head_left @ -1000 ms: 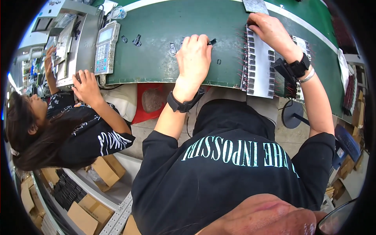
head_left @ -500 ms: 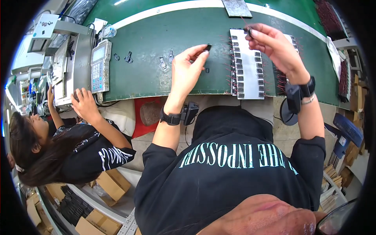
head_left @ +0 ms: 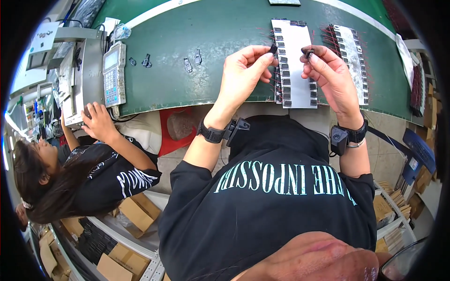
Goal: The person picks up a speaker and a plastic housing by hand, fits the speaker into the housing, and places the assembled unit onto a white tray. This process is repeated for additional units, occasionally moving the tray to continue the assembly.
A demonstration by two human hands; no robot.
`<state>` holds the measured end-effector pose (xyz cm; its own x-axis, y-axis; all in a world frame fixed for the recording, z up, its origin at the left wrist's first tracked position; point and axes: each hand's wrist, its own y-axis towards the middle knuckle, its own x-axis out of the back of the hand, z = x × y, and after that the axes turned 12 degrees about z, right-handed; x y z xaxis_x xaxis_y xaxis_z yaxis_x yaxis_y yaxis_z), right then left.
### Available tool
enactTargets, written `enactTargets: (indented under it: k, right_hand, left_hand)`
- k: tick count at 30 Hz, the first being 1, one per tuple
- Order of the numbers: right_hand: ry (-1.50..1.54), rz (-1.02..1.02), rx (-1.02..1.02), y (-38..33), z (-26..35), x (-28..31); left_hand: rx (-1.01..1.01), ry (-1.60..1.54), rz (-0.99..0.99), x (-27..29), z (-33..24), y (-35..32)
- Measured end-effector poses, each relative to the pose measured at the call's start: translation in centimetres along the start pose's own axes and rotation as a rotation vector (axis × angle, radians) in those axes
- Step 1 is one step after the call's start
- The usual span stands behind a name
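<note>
My left hand [head_left: 246, 70] is closed in a pinch on a small black part [head_left: 273, 48], held at the left edge of a white strip [head_left: 295, 63]. Opposite it, my right hand [head_left: 330, 70] pinches another small black piece [head_left: 308, 53] above the strip's right edge. The fingertips partly cover both pieces, so their exact kind does not show. Rows of small black rectangular components [head_left: 286, 80] with thin red wires line the strip. Right of my right hand lies a second such strip [head_left: 351, 51].
Several loose black parts [head_left: 188, 64] lie on the green table [head_left: 164, 84] at left. Beyond them stands a grey keypad device [head_left: 114, 77] with a screen. Another person's hand [head_left: 99, 122] is at a machine on the far left. A blue fan [head_left: 418, 154] stands at right.
My left hand has moved right to the strip's edge. My right hand has come down and nearer to the left hand, uncovering the second strip. The whole view has shifted slightly.
</note>
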<state>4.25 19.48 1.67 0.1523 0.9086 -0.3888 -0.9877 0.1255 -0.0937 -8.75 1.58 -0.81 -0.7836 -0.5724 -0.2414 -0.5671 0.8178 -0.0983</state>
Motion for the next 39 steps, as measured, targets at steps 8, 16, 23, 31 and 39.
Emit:
enactTargets:
  k: [8, 16, 23, 31, 39]
  right_hand:
    - [0.030, -0.039, 0.033, -0.8, -0.6, -0.1]
    - [0.043, -0.062, 0.022, -1.3, -1.2, 0.6]
    - [0.054, -0.020, 0.012, -1.2, -1.2, 0.5]
    - [0.082, -0.030, 0.015, -1.5, -1.5, 1.1]
    - [0.065, -0.042, 0.012, -1.6, -1.4, 1.1]
  left_hand:
    - [-0.008, -0.074, 0.007, -1.2, 0.5, 0.0]
    - [-0.023, -0.121, 0.010, -2.2, 0.4, 0.3]
    - [-0.014, 0.027, -0.008, -2.0, 0.5, 0.0]
    - [-0.059, 0.095, -0.047, -2.5, 0.4, 0.0]
    - [-0.076, 0.106, -0.041, -2.6, 0.8, -0.1]
